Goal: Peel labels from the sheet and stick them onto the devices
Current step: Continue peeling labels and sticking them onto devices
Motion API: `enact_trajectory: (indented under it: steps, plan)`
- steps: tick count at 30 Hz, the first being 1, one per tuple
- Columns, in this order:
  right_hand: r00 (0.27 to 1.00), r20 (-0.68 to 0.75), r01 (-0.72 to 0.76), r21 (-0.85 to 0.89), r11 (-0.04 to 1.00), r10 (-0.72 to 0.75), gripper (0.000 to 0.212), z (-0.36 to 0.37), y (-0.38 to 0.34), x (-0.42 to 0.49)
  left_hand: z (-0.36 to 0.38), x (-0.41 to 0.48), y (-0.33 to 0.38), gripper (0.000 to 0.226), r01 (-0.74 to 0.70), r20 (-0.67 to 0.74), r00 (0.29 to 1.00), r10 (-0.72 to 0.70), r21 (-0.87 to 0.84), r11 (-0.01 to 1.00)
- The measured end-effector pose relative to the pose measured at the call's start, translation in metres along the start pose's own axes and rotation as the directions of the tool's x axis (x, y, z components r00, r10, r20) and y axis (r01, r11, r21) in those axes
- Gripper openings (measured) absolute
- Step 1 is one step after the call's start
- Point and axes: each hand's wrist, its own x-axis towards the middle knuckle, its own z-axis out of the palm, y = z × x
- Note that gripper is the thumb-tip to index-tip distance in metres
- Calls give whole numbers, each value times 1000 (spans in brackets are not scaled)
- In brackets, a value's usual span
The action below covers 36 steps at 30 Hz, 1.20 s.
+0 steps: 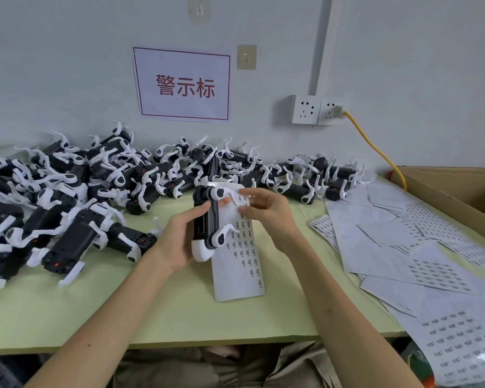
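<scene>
My left hand [184, 236] grips a black and white device [207, 219] with white legs, held upright above the table's middle. A white label sheet [240, 264] with rows of small printed labels hangs down behind and to the right of the device. My right hand [266, 212] pinches the upper part of that sheet, with thumb and fingertips close to the device's top leg. Whether a label is lifted under the fingers cannot be made out.
A big pile of the same devices [101, 186] covers the left and back of the green table [95, 312]. Loose label sheets [420, 253] spread over the right side. A cardboard box [465, 189] stands at far right, with a yellow cable [375, 147] from the wall socket.
</scene>
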Motion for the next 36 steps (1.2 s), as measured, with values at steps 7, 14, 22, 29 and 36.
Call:
enact_trajectory:
  steps: [7, 14, 22, 29, 36]
  plan:
    - [992, -84, 80, -204, 976, -99, 23, 5, 1, 0, 1, 1, -2, 40, 29, -34, 999, -28, 31, 999]
    - [982, -82, 141, -265, 954, -168, 11, 7, -1, -5, 1, 0, -2, 31, -7, -32, 999, 11, 117, 993]
    - [987, -122, 78, -176, 981, -101, 9, 8, -3, -6, -1, 2, -3, 47, -21, -19, 1000, 25, 211, 977]
    - [963, -263, 28, -142, 990, -65, 11, -2, -2, -1, -3, 3, -4, 34, 19, -39, 999, -10, 231, 973]
    - [994, -7, 102, -237, 966, -107, 2, -1, -6, -4, -6, 5, -3, 44, -17, -78, 996, 31, 176, 984]
